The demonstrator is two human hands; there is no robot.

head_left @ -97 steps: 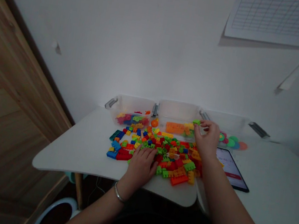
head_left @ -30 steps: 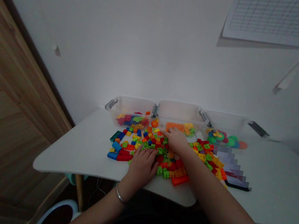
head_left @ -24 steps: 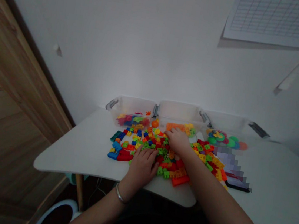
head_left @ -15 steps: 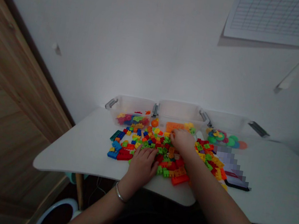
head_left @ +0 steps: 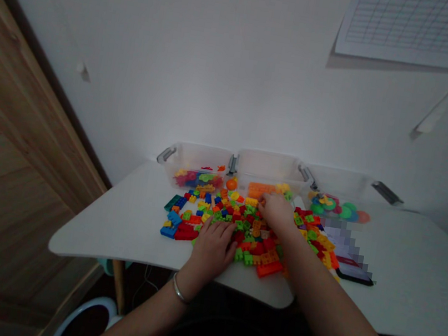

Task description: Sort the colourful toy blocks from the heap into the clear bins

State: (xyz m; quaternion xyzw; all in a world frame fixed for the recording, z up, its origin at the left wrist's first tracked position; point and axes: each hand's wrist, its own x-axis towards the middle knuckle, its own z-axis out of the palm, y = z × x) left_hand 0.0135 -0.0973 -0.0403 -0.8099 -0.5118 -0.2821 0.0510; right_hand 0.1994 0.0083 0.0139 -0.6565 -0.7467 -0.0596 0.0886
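Across the middle of the white table point(head_left: 113, 233), we find a loose pile of toy bricks point(head_left: 254, 245), chiefly red, green, yellow and orange, with a blue brick point(head_left: 175, 218) and a teal brick point(head_left: 171, 203) at its left edge. We note the left hand point(head_left: 212, 248) palm down on the near part of the pile, fingers loosely extended and close together, thumb set apart; a silver bracelet point(head_left: 179, 288) circles that wrist. We place the right hand point(head_left: 276, 209) at the far side of the pile, its fingers bent and drawn together just beside a yellow brick point(head_left: 251, 201). We cannot tell whether those fingertips pinch a piece, as the hand itself hides them.

Along the far edge we record three clear bins. The left bin point(head_left: 202, 157) contains small pieces of mixed colours; the middle bin point(head_left: 266, 166) contains orange blocks point(head_left: 261, 190) with yellow and green pieces to their right; the right bin point(head_left: 342, 180) contains rounded pieces point(head_left: 346, 211), several of them green. We see an orange ball point(head_left: 231, 184) between the left and middle bins. To the right of the pile lies a dark-edged device point(head_left: 353, 276), its screen largely pixelated.
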